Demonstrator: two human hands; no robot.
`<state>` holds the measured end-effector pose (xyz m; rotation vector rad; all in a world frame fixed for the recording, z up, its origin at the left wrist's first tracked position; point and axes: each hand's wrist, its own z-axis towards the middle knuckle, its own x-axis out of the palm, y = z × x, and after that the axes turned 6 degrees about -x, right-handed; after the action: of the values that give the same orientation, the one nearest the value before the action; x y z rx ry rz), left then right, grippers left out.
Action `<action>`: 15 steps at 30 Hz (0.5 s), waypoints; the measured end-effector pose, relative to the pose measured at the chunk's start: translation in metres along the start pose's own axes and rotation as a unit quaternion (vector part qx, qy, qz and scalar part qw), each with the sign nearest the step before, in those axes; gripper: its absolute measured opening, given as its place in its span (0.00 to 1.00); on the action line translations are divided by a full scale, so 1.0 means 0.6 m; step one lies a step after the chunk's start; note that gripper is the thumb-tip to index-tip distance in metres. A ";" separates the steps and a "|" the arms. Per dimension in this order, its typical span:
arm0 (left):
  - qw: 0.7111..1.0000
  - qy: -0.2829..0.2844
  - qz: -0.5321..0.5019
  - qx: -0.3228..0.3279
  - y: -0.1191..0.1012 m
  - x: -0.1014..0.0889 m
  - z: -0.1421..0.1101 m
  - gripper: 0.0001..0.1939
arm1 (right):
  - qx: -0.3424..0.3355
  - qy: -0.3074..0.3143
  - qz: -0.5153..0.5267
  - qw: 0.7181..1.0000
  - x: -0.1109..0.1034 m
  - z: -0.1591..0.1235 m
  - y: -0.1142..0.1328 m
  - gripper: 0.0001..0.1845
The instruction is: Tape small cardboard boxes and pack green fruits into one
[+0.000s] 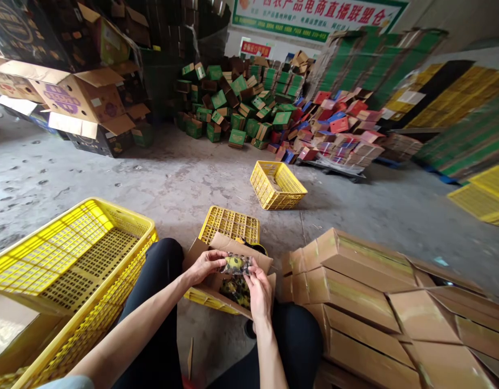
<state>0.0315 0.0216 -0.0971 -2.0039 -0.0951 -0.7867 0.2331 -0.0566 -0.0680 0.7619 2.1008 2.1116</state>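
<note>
Both my hands hold a small clear plastic packet (237,263) by its two ends. Something yellow-green with dark spots shows through the film; its kind I cannot make out. My left hand (208,266) pinches the left end, and my right hand (258,286) grips the right end. Just below the packet is an open cardboard box (255,260) with its flaps spread. More dark and yellow packets (235,292) lie inside it, partly hidden by my right hand. The box rests on an upturned yellow plastic crate (229,222) between my knees.
A large yellow crate (99,259) stands at my left, with cardboard in its near end. Stacked cardboard boxes (355,292) are close on my right. Another yellow crate (280,186) sits on the concrete floor ahead. Green boxes (237,108) and red boxes (338,124) are heaped farther back.
</note>
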 end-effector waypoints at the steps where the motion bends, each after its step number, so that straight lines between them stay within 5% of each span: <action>1: 1.000 0.002 0.001 0.005 0.000 0.000 0.000 0.31 | 0.010 -0.005 0.021 1.000 0.001 0.000 0.002 0.16; 8: 0.999 0.040 0.008 0.022 -0.006 0.002 -0.005 0.51 | 0.044 -0.023 0.025 0.998 0.011 -0.009 0.007 0.42; 15: 0.996 0.068 0.012 0.046 -0.002 0.002 -0.002 0.48 | 0.069 -0.003 0.011 0.998 0.012 -0.012 0.007 0.46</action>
<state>0.0314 0.0208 -0.0953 -1.8551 -0.0267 -0.8857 0.2255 -0.0609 -0.0616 0.8090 2.2633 1.9883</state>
